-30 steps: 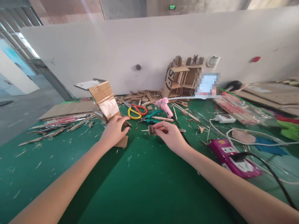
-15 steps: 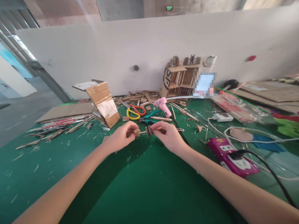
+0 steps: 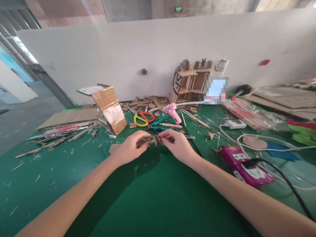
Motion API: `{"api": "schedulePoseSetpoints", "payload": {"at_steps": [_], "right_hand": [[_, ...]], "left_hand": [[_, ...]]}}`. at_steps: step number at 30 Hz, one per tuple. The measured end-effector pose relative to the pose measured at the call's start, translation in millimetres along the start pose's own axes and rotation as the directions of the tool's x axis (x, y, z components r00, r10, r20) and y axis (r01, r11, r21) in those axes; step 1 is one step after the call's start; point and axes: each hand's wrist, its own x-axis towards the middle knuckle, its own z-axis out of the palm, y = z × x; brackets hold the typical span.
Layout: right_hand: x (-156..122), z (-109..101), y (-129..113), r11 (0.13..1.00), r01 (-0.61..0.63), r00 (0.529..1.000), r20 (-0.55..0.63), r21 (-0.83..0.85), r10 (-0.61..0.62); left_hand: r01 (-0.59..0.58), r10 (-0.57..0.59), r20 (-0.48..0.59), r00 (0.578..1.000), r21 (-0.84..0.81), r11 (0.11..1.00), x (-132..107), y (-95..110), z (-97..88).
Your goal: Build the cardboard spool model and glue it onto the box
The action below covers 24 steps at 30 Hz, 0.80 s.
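Observation:
Both hands meet above the green table mat (image 3: 153, 197). My right hand (image 3: 178, 144) pinches a thin wooden stick that carries small round cardboard discs (image 3: 156, 140). My left hand (image 3: 132, 146) is closed in a pinch at the stick's left end, right against the discs; a small cardboard piece seems to be in its fingers. A flat cardboard scrap (image 3: 114, 147) lies on the mat just left of my left hand.
Behind the hands lie yellow and red scissors (image 3: 142, 118), teal pliers (image 3: 160, 123) and a pink glue gun (image 3: 173, 113). A taped cardboard box (image 3: 110, 107) stands left. A cardboard shelf model (image 3: 189, 84) leans on the wall. A purple power strip (image 3: 243, 164) with cables sits right.
My left hand left the cardboard scrap on the mat, picked up a small piece and moved right to the stick. The hands have closed together at the discs.

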Motion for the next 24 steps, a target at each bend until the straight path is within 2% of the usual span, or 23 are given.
{"api": "schedulePoseSetpoints", "payload": {"at_steps": [3, 10, 14, 21, 24], "right_hand": [[0.9, 0.0, 2.0, 1.0, -0.012, 1.0, -0.016, 0.021, 0.012], [1.0, 0.8, 0.4, 0.999, -0.029, 0.999, -0.012, 0.04, 0.029], [0.2, 1.6, -1.0, 0.998, -0.037, 0.999, -0.004, 0.042, 0.037], [-0.3, 1.5, -11.9, 1.0, -0.002, 1.0, -0.007, -0.025, 0.002], [1.2, 2.2, -18.6, 0.997, 0.012, 1.0, 0.0, -0.072, -0.012]], "left_hand": [[-0.071, 0.071, -0.036, 0.997, 0.012, 0.997, -0.3, 2.1, 2.3], [-0.023, 0.021, -0.102, 0.995, -0.017, 1.0, 0.1, 2.8, 4.4], [-0.004, 0.002, -0.09, 0.996, -0.018, 1.0, -0.1, 5.8, 5.6], [-0.083, 0.097, -0.061, 0.993, 0.2, 0.976, -3.2, 7.5, 1.9], [-0.075, 0.089, -0.054, 0.995, 0.228, 0.971, -5.2, 6.5, -0.4]]}}
